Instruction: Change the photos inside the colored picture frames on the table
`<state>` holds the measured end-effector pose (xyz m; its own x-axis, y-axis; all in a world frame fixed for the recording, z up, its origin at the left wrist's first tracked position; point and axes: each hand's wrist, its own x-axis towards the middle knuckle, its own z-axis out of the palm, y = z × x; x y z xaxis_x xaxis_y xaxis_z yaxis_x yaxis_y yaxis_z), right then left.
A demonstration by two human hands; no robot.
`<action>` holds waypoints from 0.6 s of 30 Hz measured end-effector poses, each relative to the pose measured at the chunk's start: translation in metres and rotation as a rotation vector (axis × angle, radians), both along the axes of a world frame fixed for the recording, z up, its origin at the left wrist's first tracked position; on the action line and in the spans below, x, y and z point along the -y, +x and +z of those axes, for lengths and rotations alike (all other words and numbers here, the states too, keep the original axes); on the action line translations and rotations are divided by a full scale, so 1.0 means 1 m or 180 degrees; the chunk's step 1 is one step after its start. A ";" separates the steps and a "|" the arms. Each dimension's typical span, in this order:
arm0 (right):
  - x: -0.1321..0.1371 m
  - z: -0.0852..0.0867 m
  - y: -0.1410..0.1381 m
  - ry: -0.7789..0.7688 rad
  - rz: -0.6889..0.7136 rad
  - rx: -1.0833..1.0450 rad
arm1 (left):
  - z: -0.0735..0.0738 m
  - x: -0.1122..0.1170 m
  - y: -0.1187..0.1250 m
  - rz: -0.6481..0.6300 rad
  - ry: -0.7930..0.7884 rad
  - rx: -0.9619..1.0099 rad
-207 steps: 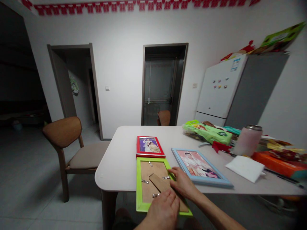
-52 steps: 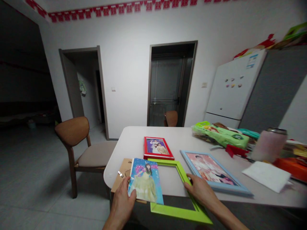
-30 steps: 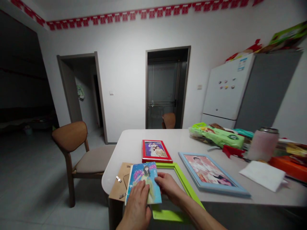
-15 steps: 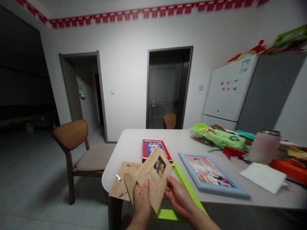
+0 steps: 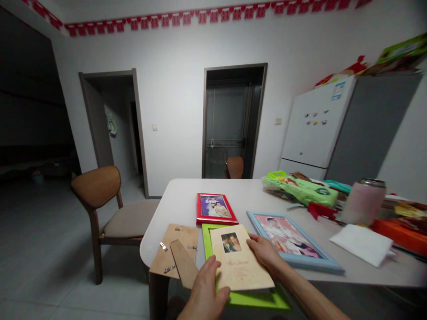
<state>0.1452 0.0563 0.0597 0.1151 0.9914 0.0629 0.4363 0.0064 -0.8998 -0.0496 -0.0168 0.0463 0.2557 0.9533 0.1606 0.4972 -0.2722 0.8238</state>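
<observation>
A cream photo card (image 5: 245, 266) with a small picture of two people and faint printing lies over the green picture frame (image 5: 280, 298). My left hand (image 5: 208, 284) holds its lower left edge, thumb and fingers apart. At the upper right edge, my right hand (image 5: 265, 254) grips the card, its fingertips partly hidden. Left of the frame is a brown backing board (image 5: 162, 255) with metal clips and a stand leg (image 5: 183, 264). Behind stands a red picture frame (image 5: 216, 220) lying flat with a photo in it. A light blue picture frame (image 5: 300, 262) lies to the right.
On the table's (image 5: 176, 195) right side are a green packet (image 5: 303, 191), a pink jar (image 5: 363, 204), a folded white tissue (image 5: 362, 244) and an orange item (image 5: 396, 235). A wooden chair (image 5: 96, 186) stands at the left, and a white fridge (image 5: 313, 138) at the back right.
The card has gone from tilted up in my hands to nearly flat over the green frame. My right hand has moved up and right along its edge; my left hand has shifted right and down.
</observation>
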 end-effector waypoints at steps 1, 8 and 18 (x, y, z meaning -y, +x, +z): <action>-0.002 0.000 -0.003 -0.0102 0.0070 -0.0031 | 0.001 0.001 0.000 -0.0041 0.0031 -0.0092; -0.006 0.000 -0.004 0.0150 -0.0123 0.1768 | 0.004 0.003 -0.003 -0.0455 0.0112 -0.0800; 0.007 -0.001 -0.012 -0.0020 -0.0325 0.3161 | -0.003 0.002 0.002 -0.0568 0.0266 -0.1300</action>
